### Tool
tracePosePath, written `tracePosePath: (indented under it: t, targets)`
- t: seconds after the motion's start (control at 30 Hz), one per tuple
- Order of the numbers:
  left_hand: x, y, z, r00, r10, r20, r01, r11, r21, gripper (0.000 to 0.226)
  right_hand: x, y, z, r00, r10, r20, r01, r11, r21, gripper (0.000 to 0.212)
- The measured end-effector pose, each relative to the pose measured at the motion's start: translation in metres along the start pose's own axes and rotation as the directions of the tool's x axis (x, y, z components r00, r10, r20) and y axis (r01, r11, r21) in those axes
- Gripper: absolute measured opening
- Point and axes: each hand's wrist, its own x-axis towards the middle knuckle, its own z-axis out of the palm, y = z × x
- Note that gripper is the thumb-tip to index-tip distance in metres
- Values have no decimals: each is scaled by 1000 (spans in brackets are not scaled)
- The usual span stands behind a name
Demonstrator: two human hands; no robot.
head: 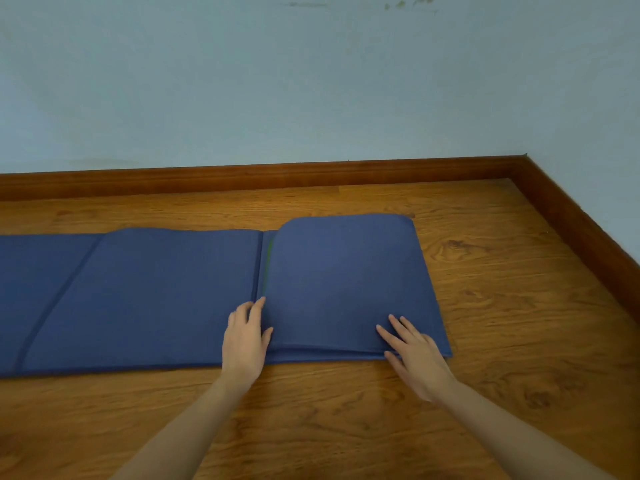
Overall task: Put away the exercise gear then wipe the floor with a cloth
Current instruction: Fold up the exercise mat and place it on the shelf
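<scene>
Two bare hands on a blue exercise mat spread along the wooden floor: left hand flat beside the folded end panel, right hand fingers straight, pressing it, gripping nothing. Beyond, brown baseboard under a pale wall.

Pale blue-grey painted wall, scuffed near the top. Reddish-brown wooden skirting board meets at a corner on the right. Orange-brown wood-grain plank floor, evenly lit.
</scene>
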Motion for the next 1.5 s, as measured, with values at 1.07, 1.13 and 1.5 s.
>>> tracePosePath:
  t: [1.07,1.13,1.5]
  targets:
    - [-22,50,16,983,18,182,-66,962,263,99,14,10,-102,804,580,130,-59,-140,988,51]
    - [-15,53,11,986,-11,167,-22,981,192,94,12,-4,-125,796,603,55,-13,-73,997,48]
    - [-21,114,10,998,22,67,7,912,-410,72,-39,-68,-227,703,501,-505,336,393,856,14]
